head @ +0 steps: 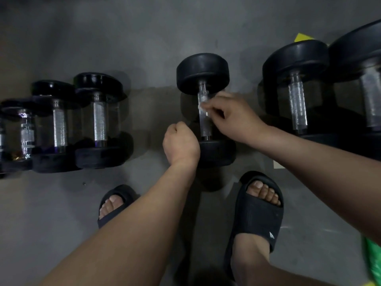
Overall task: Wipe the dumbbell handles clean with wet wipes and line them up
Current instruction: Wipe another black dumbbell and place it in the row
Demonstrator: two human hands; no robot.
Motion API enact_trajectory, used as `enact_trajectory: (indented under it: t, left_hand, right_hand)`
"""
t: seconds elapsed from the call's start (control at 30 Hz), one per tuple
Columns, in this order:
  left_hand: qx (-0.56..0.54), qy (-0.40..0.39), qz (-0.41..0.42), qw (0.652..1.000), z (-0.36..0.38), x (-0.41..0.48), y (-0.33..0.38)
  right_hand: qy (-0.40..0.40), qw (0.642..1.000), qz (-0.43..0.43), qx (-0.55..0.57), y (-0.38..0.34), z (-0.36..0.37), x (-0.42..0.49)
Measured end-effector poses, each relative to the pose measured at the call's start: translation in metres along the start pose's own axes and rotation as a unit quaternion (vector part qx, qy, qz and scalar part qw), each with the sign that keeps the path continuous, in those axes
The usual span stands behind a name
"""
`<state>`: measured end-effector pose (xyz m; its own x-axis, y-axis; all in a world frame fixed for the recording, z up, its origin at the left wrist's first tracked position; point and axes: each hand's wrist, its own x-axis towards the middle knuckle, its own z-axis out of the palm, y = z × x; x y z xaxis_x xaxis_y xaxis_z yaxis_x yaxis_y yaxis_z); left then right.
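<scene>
A black dumbbell (203, 73) with a knurled steel handle lies on the grey floor in the middle of the view. My right hand (235, 118) pinches a small white wet wipe (203, 107) against the upper part of that handle. My left hand (181, 144) hovers at the near left of the dumbbell with its fingers curled into a fist; nothing shows inside it. To the left, three smaller dumbbells (99, 120) lie side by side in a row. Two larger dumbbells (296, 87) lie on the right.
My two feet in black slides (257, 211) stand just below the middle dumbbell. A yellow scrap (302, 37) shows behind the right dumbbells, and a green packet (373, 259) sits at the right bottom edge. Bare grey floor (144, 48) stretches beyond the dumbbells.
</scene>
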<state>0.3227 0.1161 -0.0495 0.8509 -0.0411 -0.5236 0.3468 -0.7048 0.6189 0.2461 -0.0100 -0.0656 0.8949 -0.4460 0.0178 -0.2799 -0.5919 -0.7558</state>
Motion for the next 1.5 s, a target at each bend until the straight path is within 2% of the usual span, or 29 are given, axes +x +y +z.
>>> enact_trajectory:
  t: [0.07,0.2,0.27,0.37,0.47,0.53,0.6,0.67,0.8,0.87,1.03,1.2,1.33,1.5]
  left_hand:
    - [-0.004,-0.001,0.001,1.0,0.0,0.001,-0.001]
    - [0.006,-0.009,0.016,1.0,0.001,0.003,-0.003]
    - [0.007,-0.011,0.021,1.0,0.001,0.005,-0.004]
    - [0.001,-0.007,0.02,1.0,-0.001,0.008,-0.005]
    - [0.004,-0.007,0.015,1.0,-0.003,0.011,-0.006]
    - [0.014,-0.012,0.019,1.0,-0.004,0.014,-0.008]
    - [0.036,-0.023,0.02,0.999,-0.004,0.013,-0.01]
    - [0.03,-0.025,0.026,0.999,-0.004,0.014,-0.012]
    - [0.032,-0.024,0.02,0.999,-0.007,0.017,-0.011]
    - [0.013,-0.023,0.014,1.0,-0.009,0.015,-0.011]
    - [0.04,-0.036,0.019,0.998,-0.011,0.019,-0.013]
    - [0.042,-0.024,-0.002,0.999,-0.013,0.027,-0.014]
    - [0.078,-0.034,0.017,0.996,-0.015,0.025,-0.013]
    - [0.026,-0.038,-0.011,0.999,-0.022,0.018,-0.01]
  right_hand:
    - [-0.022,1.0,-0.02,-0.004,0.001,-0.005,0.003]
    - [0.031,0.998,0.043,-0.023,0.004,-0.005,0.022]
    - [0.028,0.999,0.036,-0.026,0.006,-0.003,0.016]
    - [-0.066,0.997,-0.013,0.026,0.004,-0.01,-0.003]
    - [-0.15,0.985,-0.084,-0.012,0.0,-0.021,0.001]
    - [-0.136,0.987,-0.074,-0.045,0.001,-0.024,0.014]
    - [-0.084,0.996,-0.014,-0.025,0.003,-0.024,0.019]
    - [-0.074,0.997,0.008,0.006,0.003,-0.02,0.014]
    - [-0.191,0.979,-0.066,0.021,0.0,-0.02,-0.002]
    - [-0.22,0.973,-0.067,0.015,0.002,-0.022,0.004]
    - [-0.143,0.988,0.0,0.056,0.01,-0.016,0.009]
    - [-0.283,0.956,-0.077,0.01,0.001,-0.019,0.009]
    - [-0.274,0.958,-0.079,0.004,0.001,-0.02,0.017]
    - [-0.268,0.955,-0.123,-0.015,-0.006,-0.019,0.007]
